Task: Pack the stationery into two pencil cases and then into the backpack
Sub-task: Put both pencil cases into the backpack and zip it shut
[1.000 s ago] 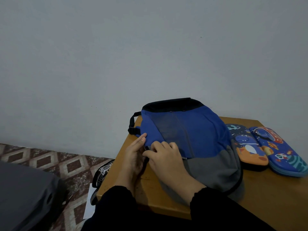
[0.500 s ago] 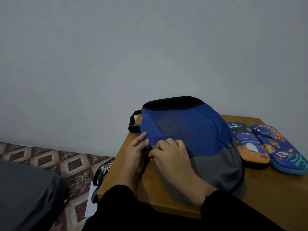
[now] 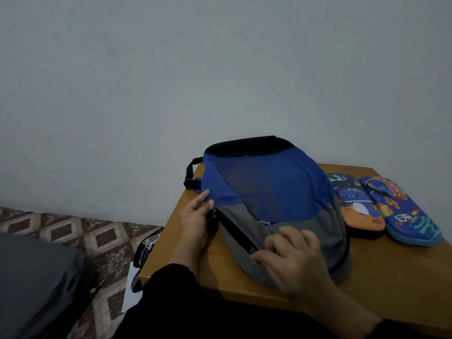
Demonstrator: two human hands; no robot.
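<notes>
1. Two hands are working the backpack (image 3: 274,192), which is lying flat on the desk (image 3: 396,272) with its black top edge toward the wall.
2. Left hand (image 3: 195,216) is pinching the blue fabric at the backpack's left edge, thumb and fingers closing on the cloth beside the start of the zipper (image 3: 234,228).
3. Right hand (image 3: 293,258) is sitting on the grey lower panel, fingers curling, thumb and forefinger pinching at a small dark bit on the zipper line; looks like the slider, too small to confirm.
4. Zipper is showing as a dark strip running diagonally between the two hands.
5. Two pencil cases are lying side by side on the desk just right of the backpack, both zipped: dark case with orange end (image 3: 354,204) touching the backpack's edge, blue rocket-print case (image 3: 403,211) at its right.
6. Patterned floor tiles (image 3: 73,231) are showing to the left, with a black printed bag (image 3: 146,248) hanging off the desk's left corner.
</notes>
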